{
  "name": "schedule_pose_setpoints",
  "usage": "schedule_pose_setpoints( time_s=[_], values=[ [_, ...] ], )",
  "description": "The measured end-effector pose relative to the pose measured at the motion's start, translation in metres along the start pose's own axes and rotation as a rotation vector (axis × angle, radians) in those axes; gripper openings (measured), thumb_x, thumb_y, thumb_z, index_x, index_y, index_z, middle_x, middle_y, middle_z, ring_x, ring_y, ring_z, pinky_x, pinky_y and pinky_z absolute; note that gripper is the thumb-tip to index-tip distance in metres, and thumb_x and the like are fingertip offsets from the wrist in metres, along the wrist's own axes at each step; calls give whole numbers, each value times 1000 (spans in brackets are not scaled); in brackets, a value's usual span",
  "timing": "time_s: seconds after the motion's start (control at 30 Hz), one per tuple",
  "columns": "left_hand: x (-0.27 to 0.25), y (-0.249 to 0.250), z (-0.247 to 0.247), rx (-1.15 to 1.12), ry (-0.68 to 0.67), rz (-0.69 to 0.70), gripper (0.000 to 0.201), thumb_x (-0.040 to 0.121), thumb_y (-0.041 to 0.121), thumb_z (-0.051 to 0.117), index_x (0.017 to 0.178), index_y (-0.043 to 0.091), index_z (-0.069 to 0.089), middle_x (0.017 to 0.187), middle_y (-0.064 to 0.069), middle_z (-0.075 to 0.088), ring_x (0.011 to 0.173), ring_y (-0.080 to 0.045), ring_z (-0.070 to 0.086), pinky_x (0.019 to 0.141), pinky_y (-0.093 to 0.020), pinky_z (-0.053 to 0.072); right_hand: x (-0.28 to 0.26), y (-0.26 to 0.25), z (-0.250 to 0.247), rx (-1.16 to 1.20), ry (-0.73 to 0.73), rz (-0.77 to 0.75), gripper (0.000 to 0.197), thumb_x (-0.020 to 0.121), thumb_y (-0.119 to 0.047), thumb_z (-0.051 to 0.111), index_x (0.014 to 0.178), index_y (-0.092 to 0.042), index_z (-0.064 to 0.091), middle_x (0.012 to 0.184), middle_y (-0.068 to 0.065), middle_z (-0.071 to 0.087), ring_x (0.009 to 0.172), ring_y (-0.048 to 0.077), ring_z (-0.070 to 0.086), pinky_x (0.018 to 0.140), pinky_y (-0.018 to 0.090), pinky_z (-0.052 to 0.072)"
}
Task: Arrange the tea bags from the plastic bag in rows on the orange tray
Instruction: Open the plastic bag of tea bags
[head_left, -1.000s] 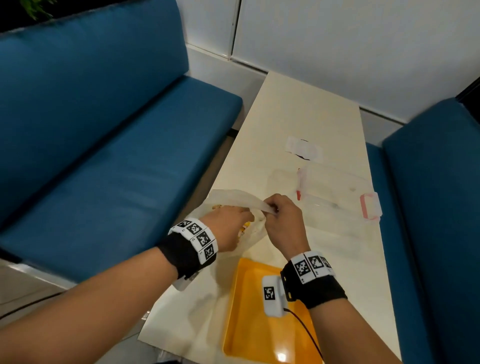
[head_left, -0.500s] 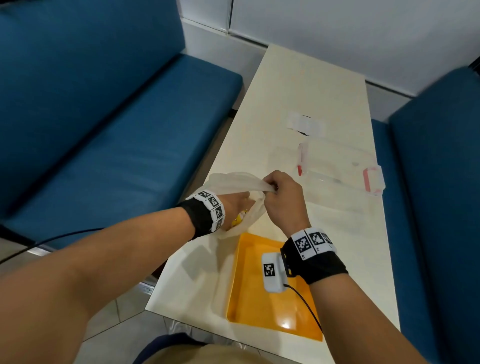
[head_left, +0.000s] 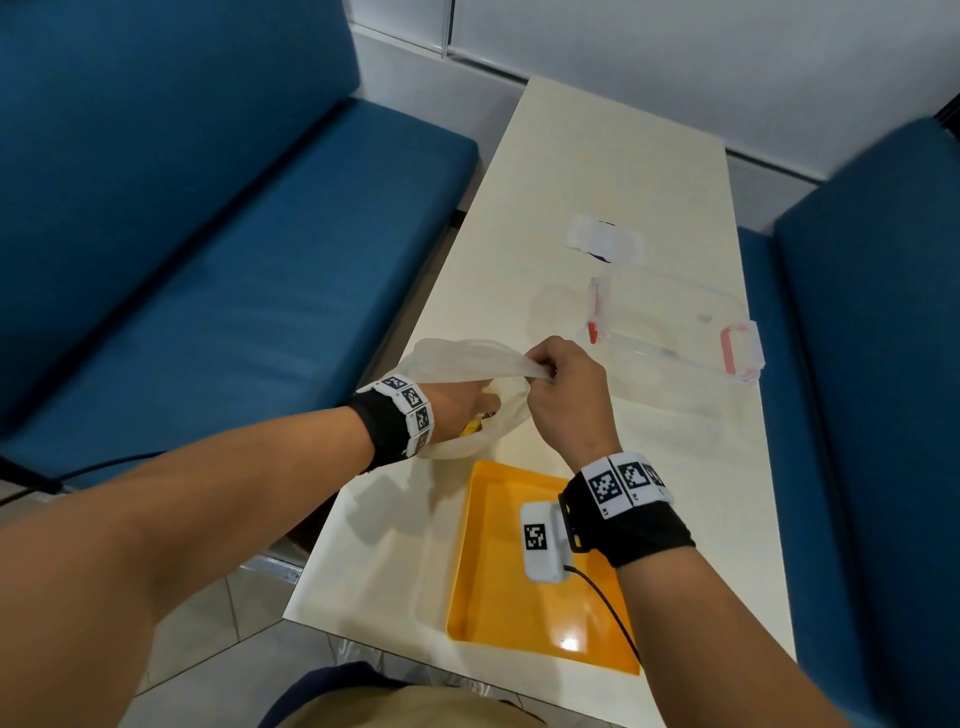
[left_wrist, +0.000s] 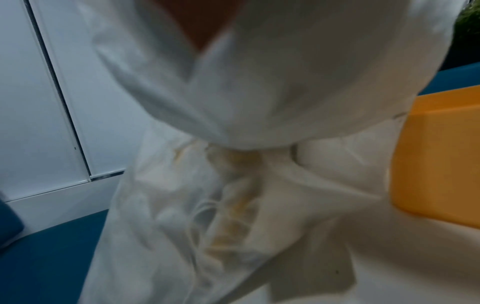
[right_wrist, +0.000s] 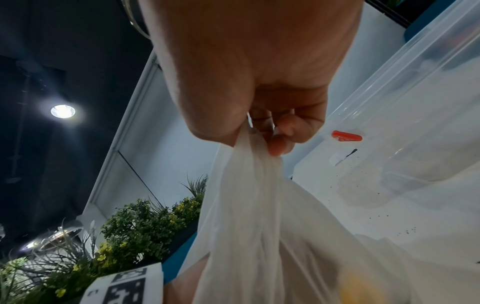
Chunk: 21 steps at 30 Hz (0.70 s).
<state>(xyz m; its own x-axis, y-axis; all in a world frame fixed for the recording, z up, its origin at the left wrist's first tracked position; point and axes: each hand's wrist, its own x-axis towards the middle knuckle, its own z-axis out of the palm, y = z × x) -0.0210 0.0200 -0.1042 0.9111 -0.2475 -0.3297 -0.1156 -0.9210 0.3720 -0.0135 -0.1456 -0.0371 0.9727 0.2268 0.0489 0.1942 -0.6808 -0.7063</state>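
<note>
A thin white plastic bag (head_left: 457, 358) sits on the cream table just beyond the orange tray (head_left: 498, 587). My right hand (head_left: 563, 387) pinches the bag's gathered rim (right_wrist: 249, 156) and holds it up. My left hand (head_left: 457, 410) reaches inside the bag's mouth, its fingers hidden by the film. Yellow tea bag wrappers (head_left: 472, 428) show through the plastic near that hand. In the left wrist view the bag (left_wrist: 246, 185) fills the frame, with the tray's (left_wrist: 439, 156) side at the right. Nothing lies on the tray.
A clear plastic box with red latches (head_left: 675, 332) lies on the table beyond my right hand, a small white packet (head_left: 605, 241) farther back. Blue bench seats (head_left: 208, 291) flank the table on both sides. The table's left edge runs close to the bag.
My left hand has gone deeper into the bag while the right keeps holding the rim up. The head view has tilted down, showing more of the tray.
</note>
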Motion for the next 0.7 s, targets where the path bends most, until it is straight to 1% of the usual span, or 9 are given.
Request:
schedule_pose_setpoints(
  time_s=[0.13, 0.23, 0.27, 0.37, 0.43, 0.53, 0.57, 0.63, 0.7],
  values=[
    [0, 0, -10, -34, -43, -90, 30, 103, 39, 45, 127, 27, 58, 122, -1, 56, 119, -28, 53, 98, -31, 37, 3, 3, 0, -8, -2, -2, 27, 79, 7, 50, 87, -15, 63, 90, 1, 63, 83, 18, 57, 68, 26, 46],
    [-1, 5, -14, -151, -130, -107, 39, 108, 26, 38, 139, 9, 53, 142, -16, 52, 133, -34, 47, 106, -38, 36, 4, 3, 2, 1, -12, 3, 27, 80, 7, 50, 85, -17, 62, 90, 0, 63, 82, 17, 56, 65, 22, 42],
    [-2, 7, -15, -211, -132, -118, 37, 108, 24, 39, 135, 6, 56, 137, -19, 56, 129, -34, 50, 104, -38, 37, 5, 2, 2, 4, -16, 4, 27, 80, 7, 50, 85, -17, 62, 90, 0, 63, 82, 17, 56, 64, 20, 40],
    [0, 9, -10, -474, 54, -214, 12, 101, 24, 56, 95, 14, 61, 82, -5, 59, 82, -26, 57, 77, -31, 40, 6, 2, 3, 3, -27, 13, 28, 79, 7, 50, 87, -16, 63, 90, 0, 62, 83, 16, 55, 63, 14, 38],
    [2, 10, -11, -613, 101, -278, 10, 96, 23, 61, 90, 16, 57, 76, -7, 55, 71, -24, 51, 72, -31, 40, 8, 3, 2, 8, -21, 25, 28, 80, 7, 49, 88, -16, 64, 91, 1, 63, 83, 16, 55, 62, 12, 37],
    [1, 7, -21, -436, 136, -203, 11, 92, 23, 62, 84, 16, 59, 74, -10, 53, 63, -23, 49, 60, -30, 42, 14, 4, -2, 13, 9, 43, 26, 81, 5, 50, 88, -15, 65, 89, 1, 64, 80, 13, 56, 60, 10, 36],
    [-2, 8, -29, -397, 114, -166, 9, 93, 21, 61, 87, 14, 61, 77, -10, 56, 65, -24, 53, 60, -30, 44, 17, 3, -3, 9, 16, 48, 26, 82, 5, 51, 88, -15, 66, 89, 1, 65, 78, 12, 56, 59, 9, 36],
    [-5, 8, -41, -277, 34, -69, 21, 96, 11, 57, 115, 14, 67, 115, -11, 63, 97, -28, 63, 79, -33, 50, 22, 2, -6, 4, 28, 60, 23, 84, 3, 52, 89, -15, 66, 87, 0, 65, 75, 7, 55, 57, 8, 38],
    [-11, 5, -52, -101, 67, 82, 44, 94, 5, 56, 134, 22, 61, 149, -4, 47, 126, -27, 54, 95, -31, 45, 27, 1, -10, 5, 37, 77, 20, 86, 2, 54, 90, -13, 67, 85, 0, 64, 72, 3, 54, 56, 5, 39]
  ],
)
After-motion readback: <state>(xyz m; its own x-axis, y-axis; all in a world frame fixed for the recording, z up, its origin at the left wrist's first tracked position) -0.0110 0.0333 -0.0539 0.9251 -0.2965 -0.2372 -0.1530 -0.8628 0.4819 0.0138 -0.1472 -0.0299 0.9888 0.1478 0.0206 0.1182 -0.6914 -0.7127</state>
